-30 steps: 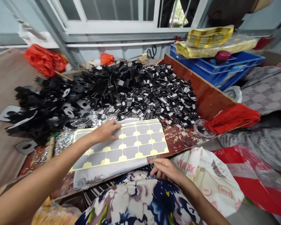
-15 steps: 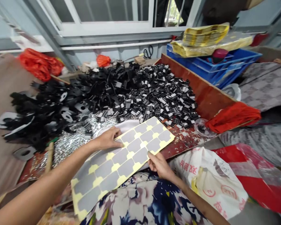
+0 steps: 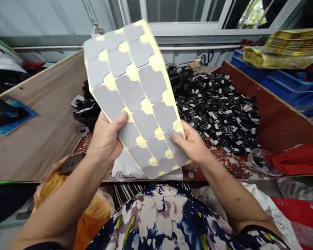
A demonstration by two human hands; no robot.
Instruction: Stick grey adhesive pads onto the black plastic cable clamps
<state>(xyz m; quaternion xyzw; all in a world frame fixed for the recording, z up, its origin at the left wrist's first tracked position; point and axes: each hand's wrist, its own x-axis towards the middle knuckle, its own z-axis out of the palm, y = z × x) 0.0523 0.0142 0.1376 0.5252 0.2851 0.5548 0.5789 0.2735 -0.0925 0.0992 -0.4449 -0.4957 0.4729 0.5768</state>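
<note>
A pale yellow backing sheet with rows of grey die-cut stickers (image 3: 131, 92) is held up in front of me, tilted and slightly bent. My left hand (image 3: 108, 135) grips its left edge, thumb on the front face and fingers behind. On the right edge, my right hand (image 3: 191, 140) pinches the sheet in the same way, low down near the bottom corner. Beneath the sheet's lower end, a white cloth or paper (image 3: 125, 168) lies on the worn red tabletop (image 3: 231, 163). The sheet hides the middle of the work table.
Small black and white clips (image 3: 219, 111) lie in a heap behind the right hand. Larger black parts (image 3: 87, 107) show left of the sheet. A blue crate (image 3: 261, 83) with yellow sheets stands at right. A clear round dish (image 3: 264, 161) sits near red cloth (image 3: 299, 159).
The sheet has been lifted off my lap and turned from lying slanted to nearly upright. My left hand has moved from its top face to the left edge. The view has swung left.
</note>
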